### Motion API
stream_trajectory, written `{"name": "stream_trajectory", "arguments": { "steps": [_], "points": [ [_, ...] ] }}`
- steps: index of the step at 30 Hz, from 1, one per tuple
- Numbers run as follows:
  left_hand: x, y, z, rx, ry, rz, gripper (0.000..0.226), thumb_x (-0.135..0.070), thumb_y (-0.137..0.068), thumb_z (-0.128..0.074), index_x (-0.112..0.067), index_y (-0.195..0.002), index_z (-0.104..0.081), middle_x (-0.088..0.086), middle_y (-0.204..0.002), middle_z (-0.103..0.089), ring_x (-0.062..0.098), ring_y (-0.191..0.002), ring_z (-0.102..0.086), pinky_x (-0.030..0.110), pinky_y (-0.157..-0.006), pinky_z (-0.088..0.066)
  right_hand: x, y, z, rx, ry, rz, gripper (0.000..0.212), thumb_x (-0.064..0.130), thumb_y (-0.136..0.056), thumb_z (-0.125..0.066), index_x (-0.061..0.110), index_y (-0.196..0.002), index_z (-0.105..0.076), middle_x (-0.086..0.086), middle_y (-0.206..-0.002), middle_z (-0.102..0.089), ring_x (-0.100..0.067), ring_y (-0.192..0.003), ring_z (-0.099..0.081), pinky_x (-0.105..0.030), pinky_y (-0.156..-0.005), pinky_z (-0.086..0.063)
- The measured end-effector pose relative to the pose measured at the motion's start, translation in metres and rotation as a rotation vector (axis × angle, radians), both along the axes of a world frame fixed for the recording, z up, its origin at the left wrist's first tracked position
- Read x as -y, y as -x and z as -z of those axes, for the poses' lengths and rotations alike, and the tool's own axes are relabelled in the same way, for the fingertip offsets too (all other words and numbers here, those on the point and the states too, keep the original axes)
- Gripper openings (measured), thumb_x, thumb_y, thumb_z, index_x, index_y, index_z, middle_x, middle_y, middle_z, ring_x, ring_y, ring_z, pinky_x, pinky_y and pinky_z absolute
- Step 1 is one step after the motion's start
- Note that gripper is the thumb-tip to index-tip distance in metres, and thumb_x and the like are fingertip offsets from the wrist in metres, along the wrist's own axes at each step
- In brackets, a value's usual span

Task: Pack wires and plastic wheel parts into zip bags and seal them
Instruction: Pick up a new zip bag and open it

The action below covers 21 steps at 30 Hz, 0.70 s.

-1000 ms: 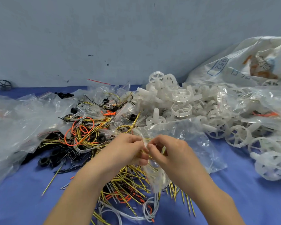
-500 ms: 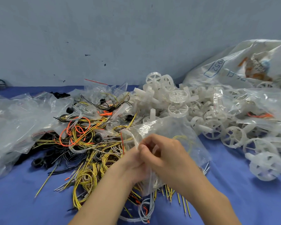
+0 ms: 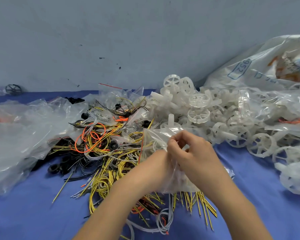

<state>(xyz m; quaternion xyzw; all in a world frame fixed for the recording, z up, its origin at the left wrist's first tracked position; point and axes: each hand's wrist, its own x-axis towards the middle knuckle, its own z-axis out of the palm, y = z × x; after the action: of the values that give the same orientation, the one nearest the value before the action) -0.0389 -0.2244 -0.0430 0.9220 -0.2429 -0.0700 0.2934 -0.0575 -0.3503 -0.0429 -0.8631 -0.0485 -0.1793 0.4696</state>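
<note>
Behind zip bag (image 3: 156,135), wheels (image 3: 198,108), wires (image 3: 100,144)

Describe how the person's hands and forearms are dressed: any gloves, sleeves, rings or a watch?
Both forearms are bare as far as the frame shows; no sleeve is in view. The right hand wears no glove, ring or watch. The left hand, partly hidden behind the right hand, shows no glove or wristband.

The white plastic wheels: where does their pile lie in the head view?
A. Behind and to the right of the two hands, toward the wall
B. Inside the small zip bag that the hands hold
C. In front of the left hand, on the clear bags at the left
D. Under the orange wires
A: the white plastic wheels are heaped beyond the right hand and spread rightward toward the wall, beside the wire tangle.
</note>
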Motion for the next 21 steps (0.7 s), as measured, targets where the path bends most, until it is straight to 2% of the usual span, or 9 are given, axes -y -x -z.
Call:
{"name": "stream_trajectory", "arguments": {
  "steps": [1,3,5,8,10,11,15,18,21],
  "points": [
    [-0.006,-0.002,-0.003,-0.018,0.066,0.015,0.024,-0.006,-0.095,-0.042,-0.006,-0.1,-0.066,0.007,-0.09,-0.069,0.018,-0.084,-0.065,0.022,-0.067,-0.048,-0.001,-0.001,0.001,-0.001,0.003,0.013,0.014,0.032,-0.087,-0.058,0.026,-0.074,-0.061,0.013,-0.066,-0.064,-0.008,-0.054,-0.058,-0.03,-0.058,-0.048],
    [-0.025,-0.004,-0.007,-0.113,0.297,0.048,0.026,-0.013,-0.098,-0.045,-0.015,-0.086,-0.068,-0.004,-0.077,-0.07,0.006,-0.066,-0.064,0.018,-0.06,-0.048,-0.004,-0.003,0.004,-0.01,0.005,0.038,0.016,0.034,-0.088,-0.057,0.027,-0.074,-0.059,0.012,-0.067,-0.065,-0.008,-0.054,-0.059,-0.031,-0.057,-0.048],
    [-0.056,-0.007,-0.012,-0.177,0.521,-0.011,0.022,-0.018,-0.101,-0.049,-0.016,-0.098,-0.07,0.0,-0.085,-0.073,0.014,-0.071,-0.07,0.02,-0.06,-0.054,-0.007,-0.006,0.008,-0.017,0.011,0.057,0.018,0.038,-0.088,-0.055,0.028,-0.074,-0.058,0.016,-0.071,-0.064,-0.007,-0.056,-0.058,-0.031,-0.056,-0.046],
    [-0.109,-0.014,-0.007,-0.013,0.678,-0.355,0.022,-0.022,-0.101,-0.048,-0.024,-0.1,-0.07,0.007,-0.088,-0.072,0.014,-0.061,-0.067,0.026,-0.053,-0.054,-0.014,-0.009,0.013,-0.014,0.032,0.054,0.018,0.037,-0.088,-0.054,0.028,-0.073,-0.058,0.023,-0.076,-0.062,-0.004,-0.059,-0.055,-0.022,-0.051,-0.039],
    [-0.14,-0.02,0.008,0.165,0.602,-0.638,0.022,-0.02,-0.1,-0.047,-0.027,-0.095,-0.068,0.003,-0.081,-0.068,0.01,-0.054,-0.06,0.032,-0.053,-0.052,-0.019,-0.01,0.015,-0.019,0.046,0.031,0.018,0.035,-0.089,-0.054,0.028,-0.074,-0.058,0.023,-0.076,-0.062,-0.003,-0.058,-0.054,-0.02,-0.052,-0.039],
    [-0.152,-0.021,0.016,0.222,0.555,-0.736,0.022,-0.019,-0.099,-0.047,-0.026,-0.095,-0.068,0.001,-0.078,-0.067,0.013,-0.055,-0.059,0.036,-0.059,-0.052,-0.021,-0.01,0.016,-0.024,0.052,0.021,0.018,0.036,-0.09,-0.054,0.028,-0.074,-0.058,0.022,-0.074,-0.062,-0.003,-0.056,-0.054,-0.019,-0.051,-0.039],
    [-0.184,-0.024,0.037,0.339,0.32,-0.951,0.025,-0.014,-0.094,-0.047,-0.018,-0.108,-0.067,0.006,-0.089,-0.069,0.03,-0.078,-0.061,0.043,-0.075,-0.05,-0.03,-0.012,0.018,-0.032,0.081,0.016,0.018,0.039,-0.091,-0.052,0.029,-0.076,-0.057,0.014,-0.067,-0.062,-0.004,-0.053,-0.052,-0.018,-0.046,-0.038],
    [-0.197,-0.027,0.046,0.365,0.153,-1.012,0.032,-0.006,-0.093,-0.043,-0.008,-0.12,-0.061,0.018,-0.113,-0.065,0.037,-0.103,-0.059,0.045,-0.089,-0.046,-0.038,-0.013,0.019,-0.032,0.142,0.01,0.018,0.037,-0.094,-0.051,0.029,-0.078,-0.055,0.01,-0.066,-0.062,-0.007,-0.053,-0.052,-0.021,-0.044,-0.034],
    [-0.2,-0.029,0.055,0.345,0.063,-0.94,0.037,0.001,-0.094,-0.041,-0.004,-0.125,-0.059,0.021,-0.12,-0.063,0.038,-0.112,-0.055,0.046,-0.094,-0.044,-0.044,-0.014,0.021,-0.046,0.159,-0.01,0.017,0.037,-0.094,-0.05,0.03,-0.08,-0.054,0.007,-0.067,-0.062,-0.01,-0.052,-0.05,-0.031,-0.048,-0.039]
  ]
}}
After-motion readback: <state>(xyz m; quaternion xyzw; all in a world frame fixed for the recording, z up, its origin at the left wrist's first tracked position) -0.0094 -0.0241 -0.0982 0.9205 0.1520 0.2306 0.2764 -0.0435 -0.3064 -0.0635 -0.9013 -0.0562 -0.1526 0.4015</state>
